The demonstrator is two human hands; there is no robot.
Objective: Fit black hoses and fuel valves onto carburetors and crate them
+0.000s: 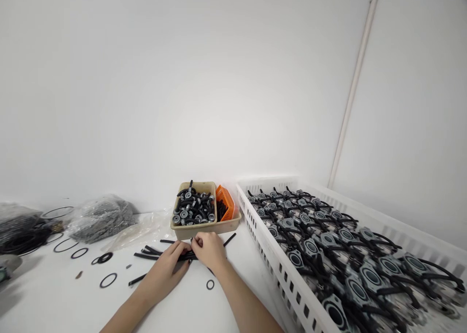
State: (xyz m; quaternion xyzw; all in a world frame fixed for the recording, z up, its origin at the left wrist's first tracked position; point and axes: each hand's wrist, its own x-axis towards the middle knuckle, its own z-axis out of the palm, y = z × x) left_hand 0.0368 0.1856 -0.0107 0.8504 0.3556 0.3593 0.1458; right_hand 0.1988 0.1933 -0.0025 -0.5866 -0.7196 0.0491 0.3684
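Both my hands are at the bunch of black rubber tubes (148,255), lying on the white bench (182,313) in front of the tan plastic bin, between the back edge and the near edge. Left hand (170,262): laid over the tubes, thumb on the near side, fingers on the far side; cannot tell whether this grip is clamped on them. Right hand (208,249): fingers curled down at the bunch, tips just beside the left fingertips; they hide what lies under them, so I cannot tell whether this grip is closed on a tube. Tube ends fan out past my left hand; one end slants out beyond my right hand toward the crate.

Toward the back edge: tan plastic bin (193,232), heaped with short black hoses bearing grey round fittings. Right of it, a tilted orange basket (229,200) holding small black pieces.

Along the right edge: white slotted crate (272,260), with rows of metal housings (311,247) carrying black hoses.

Left part: clear plastic bag (102,218) of grey contents near the back edge; tangled black rings (27,239) at the left edge; loose black O-ring (116,277) left of my left forearm. Small black ring (207,285) just beside my right forearm.
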